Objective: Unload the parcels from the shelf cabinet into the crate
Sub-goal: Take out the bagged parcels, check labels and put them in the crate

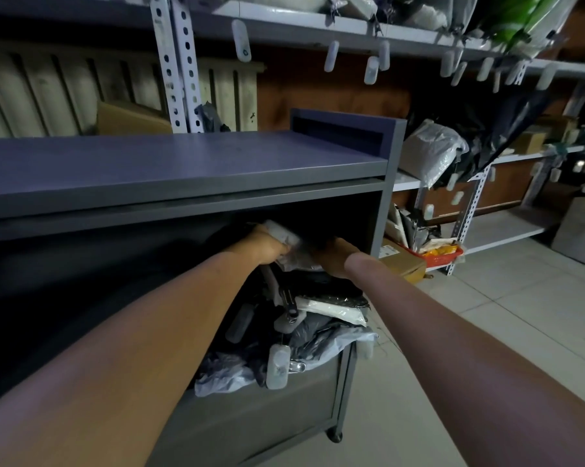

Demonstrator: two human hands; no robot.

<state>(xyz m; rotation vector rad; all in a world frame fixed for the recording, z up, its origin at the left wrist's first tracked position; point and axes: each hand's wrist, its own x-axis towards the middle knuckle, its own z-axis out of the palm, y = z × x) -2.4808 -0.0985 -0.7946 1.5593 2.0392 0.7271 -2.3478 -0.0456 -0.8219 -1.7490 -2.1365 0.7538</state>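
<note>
Both my arms reach into the dark lower opening of the grey shelf cabinet [382,203]. My left hand [267,246] grips a pale plastic-wrapped parcel [284,235] at the top of the pile. My right hand [331,256] reaches into the same dark spot beside it, its fingers hidden behind the parcel and shadow. Below the hands lies a heap of grey, black and white bagged parcels [318,325] with white tags, spilling over the cabinet's front lip. No crate is in view.
The cabinet's flat top [183,163] is at chest height and it stands on castors [335,434]. Metal racking [469,203] with more bags, a cardboard box [402,264] and a red basket [442,256] stands to the right. Tiled floor [486,315] lies at the right.
</note>
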